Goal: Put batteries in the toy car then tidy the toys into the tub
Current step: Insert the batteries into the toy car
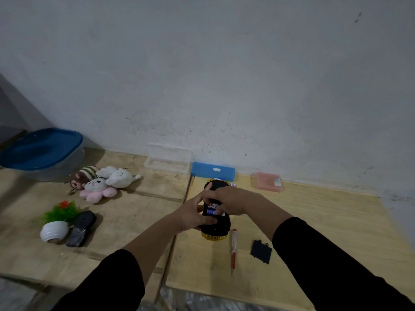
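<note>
Both hands' grip [193, 214] [226, 202] steadies one car [215, 227], two batteries [212, 209].

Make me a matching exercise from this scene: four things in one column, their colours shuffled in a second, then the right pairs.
Things:
1. tub lid
2. screwdriver
3. battery cover
4. octopus plush

Colours:
A. pink
B. black
C. dark blue
D. red and white

Pairs: 1-C, 2-D, 3-B, 4-A
</note>
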The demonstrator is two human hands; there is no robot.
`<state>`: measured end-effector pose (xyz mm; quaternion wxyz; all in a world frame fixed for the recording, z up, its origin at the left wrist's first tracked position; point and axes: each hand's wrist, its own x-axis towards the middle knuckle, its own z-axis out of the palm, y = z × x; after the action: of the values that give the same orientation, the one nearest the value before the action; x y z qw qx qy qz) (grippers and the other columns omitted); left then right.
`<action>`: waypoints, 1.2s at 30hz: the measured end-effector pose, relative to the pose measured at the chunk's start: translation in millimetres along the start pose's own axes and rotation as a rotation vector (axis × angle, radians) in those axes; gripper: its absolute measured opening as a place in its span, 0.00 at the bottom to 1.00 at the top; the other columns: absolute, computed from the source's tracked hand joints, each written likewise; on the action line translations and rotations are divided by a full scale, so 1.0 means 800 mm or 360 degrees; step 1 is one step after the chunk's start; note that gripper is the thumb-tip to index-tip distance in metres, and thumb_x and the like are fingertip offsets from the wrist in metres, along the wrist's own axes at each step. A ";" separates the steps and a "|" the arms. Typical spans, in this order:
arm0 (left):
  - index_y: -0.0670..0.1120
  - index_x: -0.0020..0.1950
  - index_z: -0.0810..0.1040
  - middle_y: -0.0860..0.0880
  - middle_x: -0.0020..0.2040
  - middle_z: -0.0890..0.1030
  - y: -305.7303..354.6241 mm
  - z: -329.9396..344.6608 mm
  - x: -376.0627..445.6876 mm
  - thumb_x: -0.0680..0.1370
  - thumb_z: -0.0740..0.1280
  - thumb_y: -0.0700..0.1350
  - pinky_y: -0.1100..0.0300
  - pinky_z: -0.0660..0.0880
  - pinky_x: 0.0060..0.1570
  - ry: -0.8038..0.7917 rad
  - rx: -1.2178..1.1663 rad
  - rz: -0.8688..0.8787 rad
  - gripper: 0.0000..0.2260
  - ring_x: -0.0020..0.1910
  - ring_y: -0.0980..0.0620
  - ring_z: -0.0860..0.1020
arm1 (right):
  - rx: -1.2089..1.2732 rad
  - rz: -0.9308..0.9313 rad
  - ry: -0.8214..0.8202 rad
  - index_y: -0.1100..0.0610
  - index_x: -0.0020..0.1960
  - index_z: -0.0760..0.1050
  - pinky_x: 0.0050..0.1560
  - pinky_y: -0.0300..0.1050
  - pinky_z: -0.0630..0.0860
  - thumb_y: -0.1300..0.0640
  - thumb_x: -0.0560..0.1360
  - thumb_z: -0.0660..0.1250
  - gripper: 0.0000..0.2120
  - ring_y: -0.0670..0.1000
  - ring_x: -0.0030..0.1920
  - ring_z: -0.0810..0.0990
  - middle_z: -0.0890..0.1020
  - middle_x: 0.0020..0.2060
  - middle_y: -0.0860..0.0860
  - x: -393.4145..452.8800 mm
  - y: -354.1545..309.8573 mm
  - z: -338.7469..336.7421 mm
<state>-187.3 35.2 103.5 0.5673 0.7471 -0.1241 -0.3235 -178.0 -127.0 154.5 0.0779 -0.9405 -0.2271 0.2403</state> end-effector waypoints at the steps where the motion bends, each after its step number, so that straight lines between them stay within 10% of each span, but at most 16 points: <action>1: 0.66 0.74 0.53 0.55 0.62 0.72 0.000 0.001 0.001 0.71 0.74 0.36 0.50 0.81 0.47 0.0014 -0.0008 -0.0005 0.44 0.59 0.55 0.74 | 0.0029 -0.0025 0.0067 0.51 0.54 0.67 0.45 0.49 0.72 0.56 0.75 0.66 0.10 0.53 0.48 0.72 0.74 0.50 0.54 -0.001 0.000 0.001; 12: 0.67 0.74 0.48 0.49 0.67 0.71 0.001 -0.017 0.010 0.72 0.73 0.36 0.47 0.80 0.49 0.0194 -0.0200 0.0015 0.46 0.63 0.47 0.74 | 0.1084 0.0246 0.1031 0.53 0.51 0.66 0.37 0.40 0.68 0.56 0.78 0.62 0.05 0.49 0.37 0.75 0.78 0.39 0.52 -0.004 0.002 0.024; 21: 0.63 0.76 0.41 0.56 0.65 0.71 -0.007 -0.045 0.013 0.69 0.75 0.36 0.58 0.74 0.58 0.0357 -0.0043 0.0122 0.53 0.58 0.61 0.74 | 0.1584 0.0599 0.0809 0.55 0.73 0.62 0.26 0.32 0.68 0.49 0.79 0.61 0.25 0.45 0.29 0.74 0.78 0.32 0.50 -0.005 -0.011 0.039; 36: 0.63 0.76 0.46 0.58 0.66 0.70 -0.012 -0.068 0.014 0.68 0.77 0.41 0.62 0.66 0.59 0.0383 0.0229 0.0185 0.51 0.62 0.57 0.69 | 0.2127 0.0808 0.0668 0.53 0.67 0.72 0.23 0.35 0.61 0.62 0.76 0.64 0.19 0.46 0.22 0.66 0.70 0.24 0.52 0.007 -0.050 0.033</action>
<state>-147.1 73.9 98.6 0.5409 0.8107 -0.1213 -0.1885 -202.2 -87.9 139.2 0.6170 -0.7424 0.2114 0.1531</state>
